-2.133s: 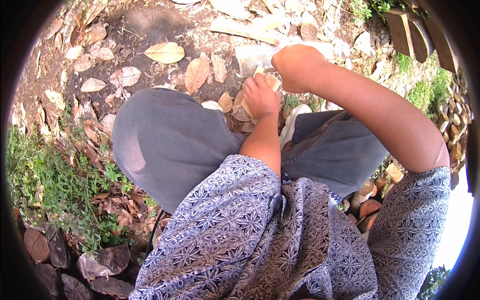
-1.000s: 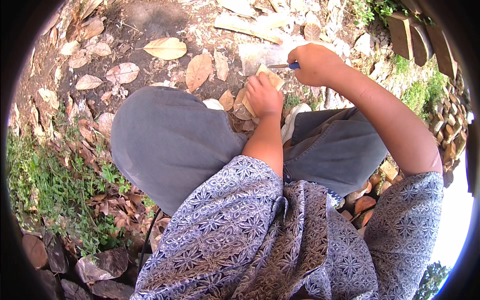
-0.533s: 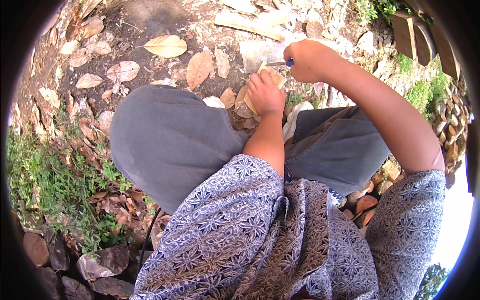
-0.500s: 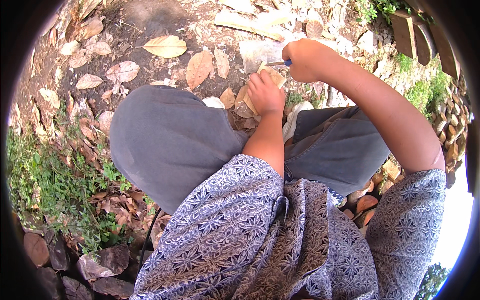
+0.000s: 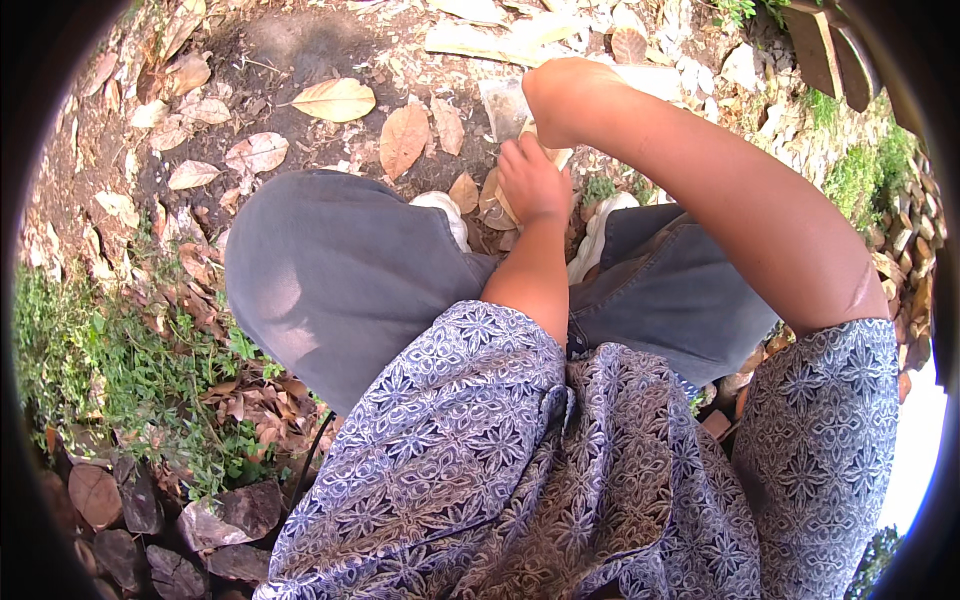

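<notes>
Between my lower legs, my left hand is closed round a pale piece of wood, with its fingers curled over the near part. My right hand is in a fist just beyond and above it, the wrist bent over. The thin metal tool with a blue handle that showed in this fist half a second ago is now hidden behind the hand. Beside the hands, a worn, greyish flat slab lies on the ground, partly covered by my right hand.
A long split piece of wood lies beyond the slab among pale chips. Dry leaves are strewn over the soil. Cut logs are piled at lower left, more firewood at right. Dark boards stand at upper right.
My right hand has moved left and closer to my left hand, over the wood, so the tool's blue handle and metal shaft no longer show. My left hand keeps its place.
</notes>
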{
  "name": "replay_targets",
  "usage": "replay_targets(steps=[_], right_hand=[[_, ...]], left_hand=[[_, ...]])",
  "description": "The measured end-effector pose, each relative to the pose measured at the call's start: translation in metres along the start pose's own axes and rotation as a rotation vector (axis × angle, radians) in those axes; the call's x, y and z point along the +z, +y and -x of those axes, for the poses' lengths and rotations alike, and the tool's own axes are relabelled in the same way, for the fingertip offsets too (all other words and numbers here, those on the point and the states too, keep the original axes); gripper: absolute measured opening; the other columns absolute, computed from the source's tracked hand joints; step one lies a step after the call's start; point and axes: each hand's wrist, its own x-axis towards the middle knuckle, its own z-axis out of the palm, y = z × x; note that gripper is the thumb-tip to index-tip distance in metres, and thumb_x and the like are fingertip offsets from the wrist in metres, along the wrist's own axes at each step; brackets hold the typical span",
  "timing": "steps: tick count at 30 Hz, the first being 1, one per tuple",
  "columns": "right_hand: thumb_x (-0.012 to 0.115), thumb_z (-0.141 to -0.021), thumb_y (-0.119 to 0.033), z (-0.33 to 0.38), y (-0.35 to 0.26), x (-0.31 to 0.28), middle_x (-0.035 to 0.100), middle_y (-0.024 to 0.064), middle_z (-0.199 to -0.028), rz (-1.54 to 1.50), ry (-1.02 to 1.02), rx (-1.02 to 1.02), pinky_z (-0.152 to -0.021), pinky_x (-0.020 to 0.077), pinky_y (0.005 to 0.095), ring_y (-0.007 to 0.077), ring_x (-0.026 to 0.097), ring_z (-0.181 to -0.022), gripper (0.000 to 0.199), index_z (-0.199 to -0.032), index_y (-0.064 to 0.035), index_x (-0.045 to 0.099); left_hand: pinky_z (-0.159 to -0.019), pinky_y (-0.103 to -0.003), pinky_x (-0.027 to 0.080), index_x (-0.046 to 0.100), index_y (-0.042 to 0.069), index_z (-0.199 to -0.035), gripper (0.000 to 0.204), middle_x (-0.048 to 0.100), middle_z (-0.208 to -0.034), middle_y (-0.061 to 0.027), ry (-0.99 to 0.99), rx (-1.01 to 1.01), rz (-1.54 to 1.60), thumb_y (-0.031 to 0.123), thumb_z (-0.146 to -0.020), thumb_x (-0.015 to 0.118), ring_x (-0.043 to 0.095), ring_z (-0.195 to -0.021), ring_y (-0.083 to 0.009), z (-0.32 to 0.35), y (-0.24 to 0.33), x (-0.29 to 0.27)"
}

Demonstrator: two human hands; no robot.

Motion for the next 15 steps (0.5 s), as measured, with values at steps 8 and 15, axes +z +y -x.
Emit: replay_targets(steps=[8,15], right_hand=[[0.066,-0.078,-0.007,-0.003,0.029,0.056,0.075,0.0167,-0.094,-0.155,0.237,0.041,-0.074,0.0603,0.0434,0.0299,0.074,-0.091,0.025,-0.101,-0.0015,0.076],[0.065,-0.082,-0.010,0.003,0.069,0.062,0.075,0.0160,-0.103,-0.274,0.286,-0.053,-0.086,0.0567,0.0420,0.0315,0.072,-0.099,0.032,-0.113,-0.0083,0.074]], left_hand=[[-0.099,-0.044,0.045,0.049,0.008,-0.124,0.064,0.049,-0.122,-0.0133,-0.013,0.003,0.032,0.022,-0.073,0.086,0.051,-0.118,-0.0324,-0.001,0.000,-0.001],[-0.095,-0.045,0.046,0.050,0.006,-0.122,0.066,0.050,-0.118,-0.0143,0.058,0.005,0.018,0.021,-0.070,0.088,0.054,-0.113,-0.0347,0.002,0.002,0.005]])
